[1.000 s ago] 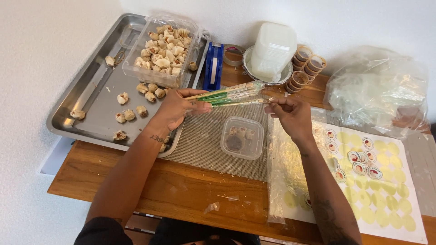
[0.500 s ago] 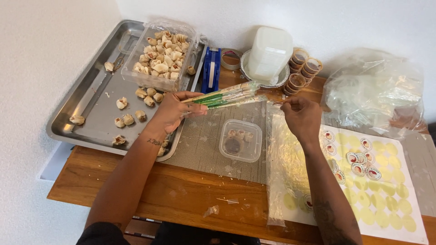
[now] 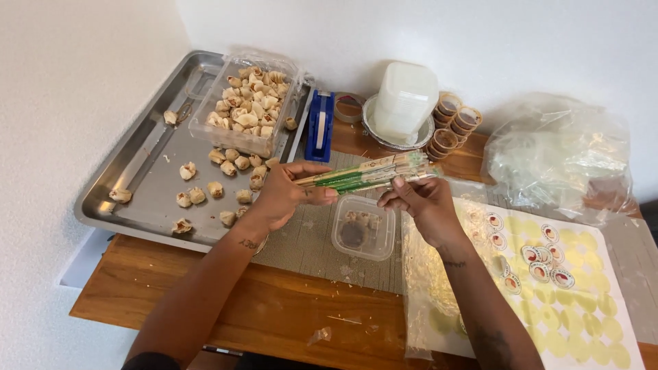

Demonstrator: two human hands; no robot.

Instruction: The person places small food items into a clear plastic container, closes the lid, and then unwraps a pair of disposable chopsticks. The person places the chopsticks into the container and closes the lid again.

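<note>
Several green-wrapped chopstick pairs (image 3: pixel 367 173), bundled.

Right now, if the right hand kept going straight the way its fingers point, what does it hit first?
The right hand points up and left along the bundle of wrapped chopsticks it holds. Beyond that, probably the blue tape dispenser, though the single view leaves height unclear and it may pass over.

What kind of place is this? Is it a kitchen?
Probably a small food-packing spot, maybe a takeaway kitchen. A metal tray holds little dumplings, sauce cups are stacked by the wall, and both hands hold wrapped chopsticks over a small tub.
</note>
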